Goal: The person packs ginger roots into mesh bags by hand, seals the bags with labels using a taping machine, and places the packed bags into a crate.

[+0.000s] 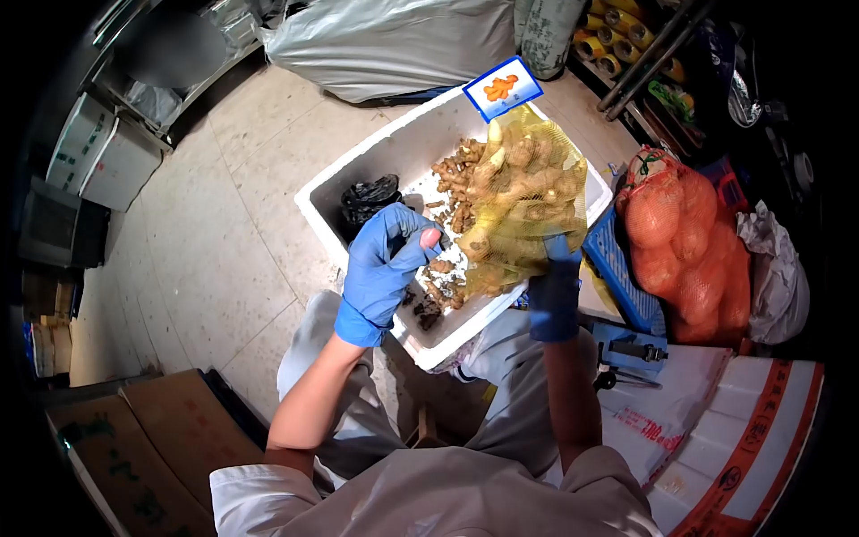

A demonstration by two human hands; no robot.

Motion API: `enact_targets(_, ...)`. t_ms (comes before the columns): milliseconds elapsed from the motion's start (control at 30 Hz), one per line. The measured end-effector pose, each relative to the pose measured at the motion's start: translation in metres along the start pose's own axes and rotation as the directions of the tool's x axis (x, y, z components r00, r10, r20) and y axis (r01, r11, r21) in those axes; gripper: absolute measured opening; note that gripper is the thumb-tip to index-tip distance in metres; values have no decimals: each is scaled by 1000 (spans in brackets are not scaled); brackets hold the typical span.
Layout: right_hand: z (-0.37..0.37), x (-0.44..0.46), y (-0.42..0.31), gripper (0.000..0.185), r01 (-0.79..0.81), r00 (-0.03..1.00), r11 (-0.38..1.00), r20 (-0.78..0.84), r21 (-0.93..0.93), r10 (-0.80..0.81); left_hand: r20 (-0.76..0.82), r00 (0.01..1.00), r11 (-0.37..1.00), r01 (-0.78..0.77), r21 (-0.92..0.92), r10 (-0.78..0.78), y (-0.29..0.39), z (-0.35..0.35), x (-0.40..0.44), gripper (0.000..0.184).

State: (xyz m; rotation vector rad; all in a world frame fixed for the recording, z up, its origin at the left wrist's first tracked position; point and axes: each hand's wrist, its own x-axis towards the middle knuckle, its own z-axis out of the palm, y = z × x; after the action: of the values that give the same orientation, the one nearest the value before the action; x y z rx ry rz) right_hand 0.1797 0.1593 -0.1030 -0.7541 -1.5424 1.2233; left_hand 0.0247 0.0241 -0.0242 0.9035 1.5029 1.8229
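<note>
A yellow mesh bag of ginger (528, 179) lies over the right part of a white foam box (335, 170). Loose ginger pieces (455, 183) and dark crumbs are scattered on the box floor beside the bag. My right hand (555, 295), in a blue glove and partly in shadow, grips the near edge of the bag. My left hand (385, 264), also gloved, hovers over the near left side of the box with its fingers curled in; a bare thumb tip pokes through the glove. Whatever it may pinch is hidden. A black plastic bag (369, 197) sits just beyond it.
A ginger picture card (503, 88) stands at the box's far corner. Right of the box are a blue crate (626, 277) and a red net sack (684, 242) of round produce. Cardboard boxes (161, 447) flank my left, printed white boxes (716, 430) my right.
</note>
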Motion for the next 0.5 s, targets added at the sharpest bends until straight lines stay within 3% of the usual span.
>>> enact_targets(33,-4,0,4,37,200,979,938,88,-284,-182,-16,1000,999,-10,-45,10,0,3,1,15)
enact_targets(67,-8,0,6,38,393,918,759,173,-519,-357,-33,999,996,-22,-90,19,-1,4,2,16)
enact_targets(100,-3,3,-14,36,52,998,995,45,-86,-48,-34,999,996,-21,-92,18,-2,5,2,16)
enact_targets(133,2,3,-24,35,-300,953,873,79,385,293,1,999,995,45,-84,-45,-5,5,2,16)
enact_targets(267,10,2,-20,34,-254,967,940,76,226,243,49,975,973,220,-73,-217,-22,3,1,22)
enact_targets(400,20,0,-11,31,-147,988,980,-21,138,151,-73,995,997,64,43,-60,-25,0,4,23)
enact_targets(467,22,-2,-20,23,-267,960,894,24,360,277,57,962,854,-265,449,268,-24,-5,6,21)
enact_targets(500,18,-3,-18,23,-270,960,893,24,361,280,57,962,854,-262,450,265,-22,-4,7,21)
